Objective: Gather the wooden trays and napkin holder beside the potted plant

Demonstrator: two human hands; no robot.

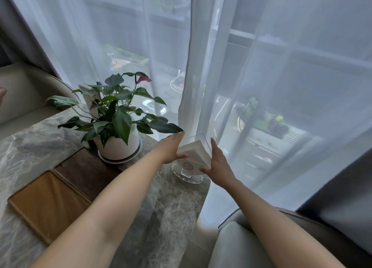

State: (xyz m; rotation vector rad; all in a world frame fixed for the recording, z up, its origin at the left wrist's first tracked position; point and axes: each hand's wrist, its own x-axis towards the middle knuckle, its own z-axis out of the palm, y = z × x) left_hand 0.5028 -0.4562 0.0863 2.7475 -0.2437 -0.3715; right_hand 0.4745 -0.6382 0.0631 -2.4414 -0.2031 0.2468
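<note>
A clear napkin holder (192,157) filled with white napkins stands on a round clear foot near the table's right edge, just right of the potted plant (117,124) in its white pot. My left hand (172,147) touches the holder's left side and my right hand (218,161) grips its right side, so both hands clasp it. A dark wooden tray (88,170) lies in front of the pot. A lighter wooden tray (47,202) lies beside it, nearer to me on the left.
The marble table (171,205) ends just right of the holder. Sheer white curtains (201,86) hang close behind the table. A pale chair (237,245) stands at the lower right, another seat (22,94) at the far left.
</note>
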